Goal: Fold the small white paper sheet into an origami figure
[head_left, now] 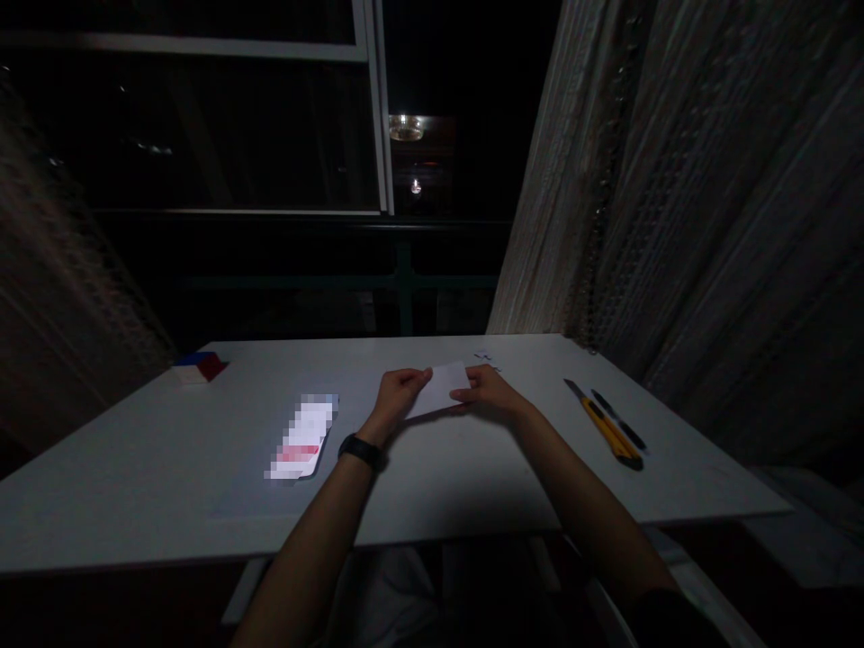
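Both hands hold a small white piece of paper [440,387] just above the table, tilted a little. My left hand [398,396], with a dark band on its wrist, pinches the paper's left side, thumb on top. At the other side, my right hand [490,389] grips the right edge between thumb and fingers. Whether the paper is a single sheet or folded, I cannot tell. A few small dark scraps or marks [483,356] lie behind the right hand.
On the white table [168,468], a lit phone [305,438] lies left of my hands. A yellow utility knife [606,427], blade out, rests at the right beside a dark pen [617,420]. A blue, red and white block [199,366] stands far left. Curtains [560,180] hang behind.
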Motion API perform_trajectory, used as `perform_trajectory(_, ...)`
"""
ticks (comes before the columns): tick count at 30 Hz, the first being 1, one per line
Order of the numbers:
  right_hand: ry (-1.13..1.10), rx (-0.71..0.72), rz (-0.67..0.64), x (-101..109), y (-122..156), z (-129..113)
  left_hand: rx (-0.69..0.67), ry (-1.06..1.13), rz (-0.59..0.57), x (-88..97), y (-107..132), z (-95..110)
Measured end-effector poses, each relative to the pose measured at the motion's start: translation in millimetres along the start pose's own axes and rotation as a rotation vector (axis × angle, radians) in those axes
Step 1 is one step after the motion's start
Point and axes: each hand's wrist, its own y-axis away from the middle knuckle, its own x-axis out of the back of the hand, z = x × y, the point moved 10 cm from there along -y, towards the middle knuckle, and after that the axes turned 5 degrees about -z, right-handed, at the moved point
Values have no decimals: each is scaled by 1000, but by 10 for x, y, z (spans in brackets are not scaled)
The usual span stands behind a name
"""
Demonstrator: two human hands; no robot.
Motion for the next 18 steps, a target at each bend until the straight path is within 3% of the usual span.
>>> perform_trajectory(18,-1,-21,-43,0,-1,47,-83,-72,-28,-23,4,90)
